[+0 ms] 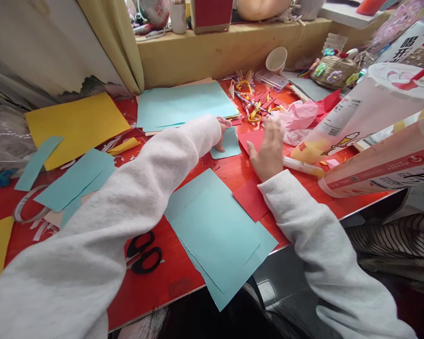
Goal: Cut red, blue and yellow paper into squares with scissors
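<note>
My left hand [223, 134] reaches across to a small light blue paper piece [232, 142]. Its thumb and curled fingers close on the piece's left side, partly hidden by the sleeve. Fingers stretched out, my right hand [269, 151] is raised beside a red paper sheet [251, 139] and holds nothing. Nearer the front edge, large light blue sheets [212, 230] overlap, one corner hanging past the table. A smaller red paper piece [250, 200] lies by the right cuff. Black-handled scissors [146, 254] rest under my left forearm, their blades mostly hidden.
On the red table [183, 278], a stack of blue sheets [183, 103] lies at the back and yellow paper [77, 125] at the left. A tape roll [30, 207] sits among scraps. Large plastic cups [360, 117] crowd the right, near crumpled pink tissue [297, 117].
</note>
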`<state>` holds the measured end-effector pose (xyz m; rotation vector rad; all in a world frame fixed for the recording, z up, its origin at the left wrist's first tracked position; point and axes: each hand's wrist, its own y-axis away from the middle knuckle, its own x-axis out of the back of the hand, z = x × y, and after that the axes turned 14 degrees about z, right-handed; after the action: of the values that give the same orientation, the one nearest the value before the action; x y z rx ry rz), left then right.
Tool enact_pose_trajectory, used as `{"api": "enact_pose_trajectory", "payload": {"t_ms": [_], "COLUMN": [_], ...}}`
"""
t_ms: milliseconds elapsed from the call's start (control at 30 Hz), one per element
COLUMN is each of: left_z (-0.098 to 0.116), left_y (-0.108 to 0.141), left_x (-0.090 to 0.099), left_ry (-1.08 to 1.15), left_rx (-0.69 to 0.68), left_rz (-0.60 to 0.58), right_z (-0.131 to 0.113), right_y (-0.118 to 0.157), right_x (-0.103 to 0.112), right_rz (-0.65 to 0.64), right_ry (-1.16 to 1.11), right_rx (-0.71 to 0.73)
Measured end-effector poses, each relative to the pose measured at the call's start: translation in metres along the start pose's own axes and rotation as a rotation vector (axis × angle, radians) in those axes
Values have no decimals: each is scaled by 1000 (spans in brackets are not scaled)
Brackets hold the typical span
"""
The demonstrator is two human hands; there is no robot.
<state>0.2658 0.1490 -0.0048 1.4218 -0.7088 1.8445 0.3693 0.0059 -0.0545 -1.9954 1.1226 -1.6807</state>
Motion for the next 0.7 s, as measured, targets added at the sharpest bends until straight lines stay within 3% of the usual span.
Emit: {"api": "enact_pose_trajectory", "payload": {"t_ms": [100,233,300,400,533,700], "left_z": [9,11,10,11,14,-2], "left_y": [8,12,13,14,22,31], "left_x": [7,18,27,41,49,41], "left_ry": [-123,-196,-202,-190,-172,60], "left_rx": [53,68,25,-113,-223,-218], "left_rz": [-91,-118,-80,21,44,54], "right_z": [-5,-3,-3,-4,-8,-13], "right_y": [2,2,0,-6,-9,-6], "right_x": [2,-4,-7,-11,-14,-10], "right_rz": [-113,-156,-94,-5,-26,-127], "right_ry": [-29,-24,-130,-465,-837,-758], "right_rx": [134,55,57,-9,-148,-205]}}
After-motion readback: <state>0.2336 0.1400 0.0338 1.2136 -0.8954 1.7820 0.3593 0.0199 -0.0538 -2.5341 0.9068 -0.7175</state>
